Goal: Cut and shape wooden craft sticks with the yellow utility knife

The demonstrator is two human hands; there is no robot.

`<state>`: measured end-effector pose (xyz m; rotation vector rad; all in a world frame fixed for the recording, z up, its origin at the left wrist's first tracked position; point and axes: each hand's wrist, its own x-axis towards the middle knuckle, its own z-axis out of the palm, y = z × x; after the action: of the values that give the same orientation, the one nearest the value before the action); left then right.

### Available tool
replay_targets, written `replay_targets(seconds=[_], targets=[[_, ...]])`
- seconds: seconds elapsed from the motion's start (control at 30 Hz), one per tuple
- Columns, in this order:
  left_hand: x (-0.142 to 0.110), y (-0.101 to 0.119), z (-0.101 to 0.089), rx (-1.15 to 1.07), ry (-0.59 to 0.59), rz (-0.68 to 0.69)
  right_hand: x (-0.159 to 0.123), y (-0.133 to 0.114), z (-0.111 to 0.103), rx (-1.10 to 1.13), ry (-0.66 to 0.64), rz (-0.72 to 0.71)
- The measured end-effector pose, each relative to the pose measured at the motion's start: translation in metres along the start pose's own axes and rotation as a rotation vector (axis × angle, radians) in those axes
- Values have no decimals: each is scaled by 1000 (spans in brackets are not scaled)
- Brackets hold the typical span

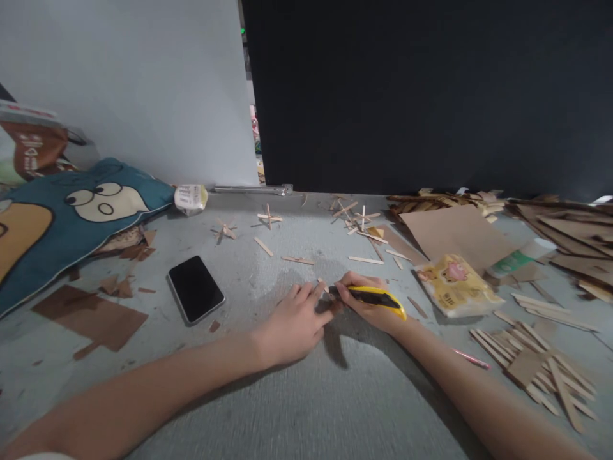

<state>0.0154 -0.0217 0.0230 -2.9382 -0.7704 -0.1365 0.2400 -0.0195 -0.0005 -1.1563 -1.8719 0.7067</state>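
Observation:
My right hand is wrapped round a yellow and black utility knife, its blade end pointing left towards my other hand. Close against it on the tabletop, my left hand pins down a short wooden craft stick with its fingertips. Most of that stick is hidden by the fingers, and whether the blade touches it I cannot tell. Just beyond the hands lie a loose craft stick and another craft stick. Further back stand small crossed-stick shapes, one of them a stick star.
Left of my hands lies a black-screened phone, with brown cardboard and a blue cushion beyond. To the right are a yellow tissue pack, a glue stick, a pink pen and a pile of craft sticks.

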Motion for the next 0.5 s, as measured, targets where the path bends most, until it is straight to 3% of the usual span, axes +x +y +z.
replay_targets(seconds=[0.37, 0.5], targets=[[0, -3, 9, -36, 66, 27, 6, -1, 2, 132, -15, 134], [-1, -1, 10, -44, 51, -10, 5, 4, 1, 127, 43, 136]])
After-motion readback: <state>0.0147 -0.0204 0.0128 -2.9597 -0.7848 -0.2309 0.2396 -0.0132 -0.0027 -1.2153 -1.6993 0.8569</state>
